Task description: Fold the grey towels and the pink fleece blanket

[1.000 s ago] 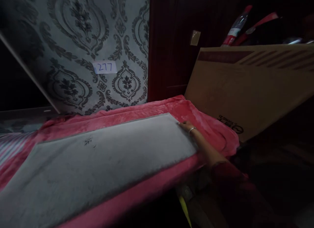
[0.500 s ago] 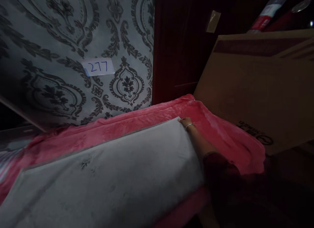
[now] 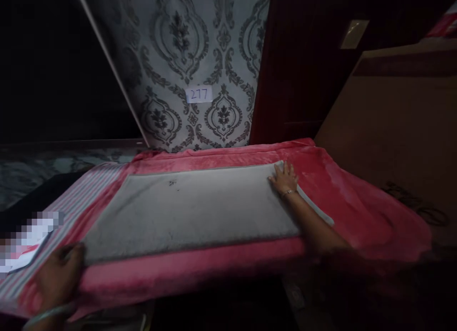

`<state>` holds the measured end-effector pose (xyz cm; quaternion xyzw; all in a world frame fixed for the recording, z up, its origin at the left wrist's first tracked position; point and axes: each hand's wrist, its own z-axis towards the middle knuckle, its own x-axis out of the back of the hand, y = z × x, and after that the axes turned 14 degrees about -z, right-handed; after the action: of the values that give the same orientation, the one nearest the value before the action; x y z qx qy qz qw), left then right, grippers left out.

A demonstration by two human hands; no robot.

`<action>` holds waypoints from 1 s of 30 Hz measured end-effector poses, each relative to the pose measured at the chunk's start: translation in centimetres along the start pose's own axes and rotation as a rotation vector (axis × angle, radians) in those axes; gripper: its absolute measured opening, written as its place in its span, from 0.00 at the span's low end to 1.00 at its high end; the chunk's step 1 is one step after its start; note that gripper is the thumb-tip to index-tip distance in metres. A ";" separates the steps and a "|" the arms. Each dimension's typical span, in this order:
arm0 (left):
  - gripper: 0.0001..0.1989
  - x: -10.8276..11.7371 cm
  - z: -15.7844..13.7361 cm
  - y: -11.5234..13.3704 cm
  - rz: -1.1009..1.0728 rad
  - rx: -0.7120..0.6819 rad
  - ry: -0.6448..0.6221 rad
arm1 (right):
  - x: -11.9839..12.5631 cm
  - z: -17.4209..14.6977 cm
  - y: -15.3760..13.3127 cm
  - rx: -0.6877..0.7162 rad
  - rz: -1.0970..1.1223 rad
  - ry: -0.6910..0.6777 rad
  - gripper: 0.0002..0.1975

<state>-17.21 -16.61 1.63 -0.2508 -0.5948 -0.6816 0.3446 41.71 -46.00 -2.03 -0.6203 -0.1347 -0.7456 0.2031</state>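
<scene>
The right hand point(image 3: 284, 180) lies wide on the cloth point(image 3: 200, 207), far right; the left hand point(image 3: 60, 276), near left, has unclear grip.

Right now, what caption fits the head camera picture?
Right fingers spread on gray cloth, which lies over a pink blanket.
</scene>
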 end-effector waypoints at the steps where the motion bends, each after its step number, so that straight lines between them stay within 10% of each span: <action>1: 0.16 0.0 0.1 -0.2 -0.034 0.019 0.025 | -0.3 -1.5 0.0 0.057 -0.044 0.009 0.35; 7: 0.13 0.1 0.7 -0.9 -0.151 -0.035 0.030 | -2.0 -5.6 1.2 0.077 -0.161 -0.184 0.35; 30: 0.29 -0.7 1.8 -0.7 0.327 0.025 -0.026 | -1.7 -6.7 0.3 0.088 -0.236 -0.148 0.32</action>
<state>-17.48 -14.72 0.95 -0.3489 -0.5590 -0.6054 0.4463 36.29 -49.02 -4.95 -0.6437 -0.2540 -0.7100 0.1305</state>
